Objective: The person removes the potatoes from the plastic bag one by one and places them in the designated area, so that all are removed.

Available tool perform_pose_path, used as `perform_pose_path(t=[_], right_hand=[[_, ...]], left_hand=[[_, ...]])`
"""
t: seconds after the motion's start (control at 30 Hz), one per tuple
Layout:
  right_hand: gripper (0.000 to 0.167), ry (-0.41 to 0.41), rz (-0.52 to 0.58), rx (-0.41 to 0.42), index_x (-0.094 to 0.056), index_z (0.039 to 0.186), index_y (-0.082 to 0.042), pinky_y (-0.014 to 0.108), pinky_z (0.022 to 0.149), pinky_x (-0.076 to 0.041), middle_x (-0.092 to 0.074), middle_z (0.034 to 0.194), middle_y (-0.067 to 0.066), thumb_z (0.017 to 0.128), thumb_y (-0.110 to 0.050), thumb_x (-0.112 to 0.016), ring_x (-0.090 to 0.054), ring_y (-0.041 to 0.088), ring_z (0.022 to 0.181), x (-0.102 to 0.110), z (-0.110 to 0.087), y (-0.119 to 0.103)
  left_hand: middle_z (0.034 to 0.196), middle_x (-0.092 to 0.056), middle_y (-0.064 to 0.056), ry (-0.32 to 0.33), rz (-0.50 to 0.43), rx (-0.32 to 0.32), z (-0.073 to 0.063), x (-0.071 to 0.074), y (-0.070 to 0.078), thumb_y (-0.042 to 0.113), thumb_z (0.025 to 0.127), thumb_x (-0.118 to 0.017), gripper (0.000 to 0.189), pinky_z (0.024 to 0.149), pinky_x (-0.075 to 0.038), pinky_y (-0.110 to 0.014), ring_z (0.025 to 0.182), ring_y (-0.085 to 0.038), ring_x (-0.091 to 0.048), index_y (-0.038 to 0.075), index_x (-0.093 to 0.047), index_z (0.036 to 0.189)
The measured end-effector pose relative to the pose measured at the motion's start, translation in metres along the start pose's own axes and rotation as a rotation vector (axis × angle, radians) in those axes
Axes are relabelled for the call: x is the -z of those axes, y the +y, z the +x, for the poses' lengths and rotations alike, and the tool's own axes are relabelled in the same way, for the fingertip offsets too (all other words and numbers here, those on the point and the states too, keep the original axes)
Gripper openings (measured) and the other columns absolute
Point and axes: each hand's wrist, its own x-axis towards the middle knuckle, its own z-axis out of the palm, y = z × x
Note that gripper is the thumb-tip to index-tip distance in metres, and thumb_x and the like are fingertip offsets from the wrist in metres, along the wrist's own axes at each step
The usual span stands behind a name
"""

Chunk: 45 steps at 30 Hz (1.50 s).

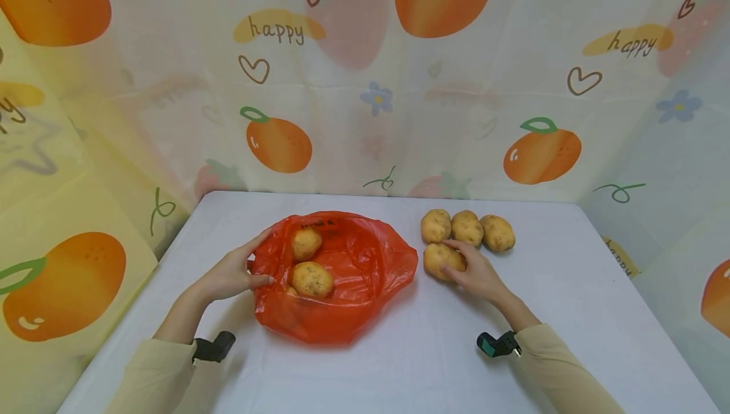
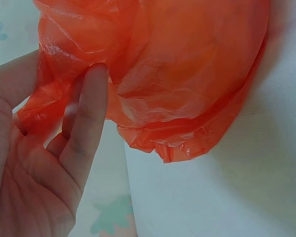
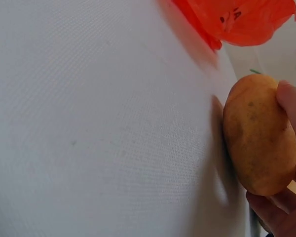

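A red plastic bag [image 1: 371, 300] lies on the table with its mouth spread. Inside it are two potatoes in plain sight, an upper potato [image 1: 306, 243] and a lower potato [image 1: 312, 279], plus a sliver of another behind the near rim. My left hand [image 1: 232, 272] holds the bag's left edge, with the thin plastic [image 2: 69, 49] between thumb and fingers. To the right of the bag, my right hand [image 1: 474, 269] grips a potato [image 3: 260, 136] between thumb and fingertips. Whether that potato touches the table cannot be made out.
Three more potatoes sit in a row just behind my right hand: a left one [image 1: 436, 226], a middle one [image 1: 467, 229] and a right one [image 1: 498, 233]. A white cloth covers the table [image 1: 410, 369]. Printed curtains [image 1: 433, 148] hang at its back and sides.
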Motion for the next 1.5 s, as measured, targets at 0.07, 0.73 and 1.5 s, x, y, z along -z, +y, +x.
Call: perform_pose_path(t=[0.07,0.73,1.5], right_hand=[[0.053,0.005,-0.009,-0.002,-0.049,0.129,-0.006,0.051,0.102,-0.034,-0.05,0.129,0.017,0.082,-0.021,-0.069,-0.043,0.033,0.122,0.0,0.001,-0.001],[0.053,0.037,-0.038,0.017,-0.049,0.128,-0.004,0.05,0.101,-0.034,-0.051,0.126,0.018,0.081,-0.016,-0.07,-0.044,0.033,0.12,-0.001,0.004,-0.001],[0.036,0.182,0.017,0.111,-0.057,0.115,0.005,0.046,0.088,-0.048,-0.059,0.113,0.019,0.083,-0.006,-0.066,-0.055,0.035,0.107,0.004,0.011,-0.016]], left_hand=[[0.128,-0.044,-0.018,-0.001,-0.003,0.001,0.0,0.0,0.0,0.014,0.077,-0.073,0.092,0.065,-0.055,-0.031,0.098,-0.032,-0.051,0.026,-0.016,0.148],[0.126,-0.045,-0.017,-0.008,-0.003,0.004,0.0,0.001,0.001,0.015,0.078,-0.073,0.092,0.064,-0.055,-0.031,0.095,-0.03,-0.053,0.027,-0.015,0.148],[0.127,-0.045,-0.019,0.004,0.005,-0.002,-0.001,0.0,0.003,0.015,0.077,-0.073,0.093,0.065,-0.055,-0.031,0.095,-0.03,-0.054,0.025,-0.015,0.149]])
